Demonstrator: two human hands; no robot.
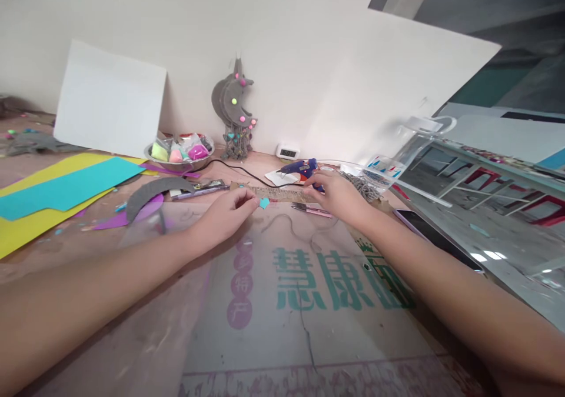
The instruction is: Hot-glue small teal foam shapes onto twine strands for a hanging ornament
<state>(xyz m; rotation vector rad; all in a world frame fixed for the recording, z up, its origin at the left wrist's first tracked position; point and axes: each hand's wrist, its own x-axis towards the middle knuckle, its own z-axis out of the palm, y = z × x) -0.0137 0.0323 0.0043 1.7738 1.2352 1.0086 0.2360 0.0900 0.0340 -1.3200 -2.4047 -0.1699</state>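
Note:
My left hand (236, 209) is closed in a pinch on a small teal heart (264, 203) above the near side of the ruler. Farther right, my right hand (329, 191) reaches over to the handle of a blue and orange glue gun (300, 167). Its thumb and fingers look apart, curved around a gap; whether they touch the handle is hard to see. Below the hands, a grey string (293, 223) trails over a translucent printed sheet (260, 338). A pink craft knife (312, 210) lies by a ruler (282, 194).
A bowl (179, 164) of bagged coloured clay and a white board (110, 100) stand back left. Teal (79, 188) and yellow sheets lie left. A decorated grey moon (236, 109) hangs by the wall near a small clock (288, 150). A phone (436, 238) rests at the right edge.

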